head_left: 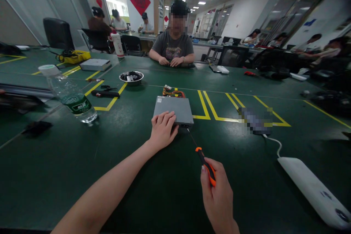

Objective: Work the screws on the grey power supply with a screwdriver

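Observation:
A grey metal computer power supply (175,108) lies on the green table with a bundle of coloured wires (175,93) at its far side. My left hand (164,129) grips its near left corner, fingers over the top and thumb down by the front side. In my right hand (218,190) is an orange and black screwdriver (204,162), held by the handle. The thin shaft points away from me, its tip close to the front right part of the power supply. Whether the tip touches it I cannot tell.
A water bottle (72,95) stands at left, near a metal bowl (131,77) with small dark parts. At right lie a blurred-out device (255,120) and a white power bank (309,186), joined by a cable. Across the table sits a person (175,45). Yellow tape marks the tabletop.

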`<state>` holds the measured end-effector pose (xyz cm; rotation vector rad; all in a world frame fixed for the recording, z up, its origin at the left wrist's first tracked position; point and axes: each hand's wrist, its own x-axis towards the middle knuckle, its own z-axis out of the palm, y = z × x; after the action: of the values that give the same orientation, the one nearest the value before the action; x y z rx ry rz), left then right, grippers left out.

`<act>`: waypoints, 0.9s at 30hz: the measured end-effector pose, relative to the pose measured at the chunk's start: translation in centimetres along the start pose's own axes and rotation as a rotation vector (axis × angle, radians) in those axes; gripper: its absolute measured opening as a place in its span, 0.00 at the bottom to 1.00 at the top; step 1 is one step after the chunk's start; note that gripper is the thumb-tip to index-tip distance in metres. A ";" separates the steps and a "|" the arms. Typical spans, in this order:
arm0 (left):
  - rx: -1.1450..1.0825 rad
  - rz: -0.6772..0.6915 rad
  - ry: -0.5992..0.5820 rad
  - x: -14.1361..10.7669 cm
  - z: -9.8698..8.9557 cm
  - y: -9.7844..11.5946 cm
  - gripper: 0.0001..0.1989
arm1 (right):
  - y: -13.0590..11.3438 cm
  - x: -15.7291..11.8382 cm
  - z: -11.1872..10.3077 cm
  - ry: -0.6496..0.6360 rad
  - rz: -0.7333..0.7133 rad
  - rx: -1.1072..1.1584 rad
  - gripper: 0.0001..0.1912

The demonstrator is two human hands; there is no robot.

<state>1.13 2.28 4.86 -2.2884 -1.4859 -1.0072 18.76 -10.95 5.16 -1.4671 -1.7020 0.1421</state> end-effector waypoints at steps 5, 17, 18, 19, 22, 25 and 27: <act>-0.004 0.008 -0.005 0.0 0.0 0.0 0.14 | 0.4 0.0 0.3 0.011 0.012 -0.006 0.12; -0.014 -0.003 -0.009 0.0 0.3 -0.1 0.14 | 0.6 0.2 0.5 0.020 0.054 0.003 0.12; -0.015 -0.002 -0.010 0.0 0.3 -0.1 0.15 | 0.6 0.2 0.5 0.017 0.057 0.006 0.12; -0.016 -0.001 -0.010 0.0 0.3 -0.1 0.15 | 0.7 0.2 0.5 0.011 0.061 0.008 0.12; -0.015 -0.002 -0.006 0.0 0.3 -0.1 0.15 | 0.7 0.1 0.5 0.003 0.074 0.013 0.12; -0.012 -0.004 -0.005 0.0 0.4 -0.1 0.14 | 0.7 0.1 0.6 0.001 0.074 0.016 0.12; -0.012 -0.004 -0.009 0.0 0.4 -0.1 0.14 | 0.7 0.1 0.6 0.013 0.063 0.014 0.12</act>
<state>1.17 2.52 4.57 -2.3024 -1.4920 -1.0106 18.89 -10.37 4.39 -1.5095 -1.6420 0.1779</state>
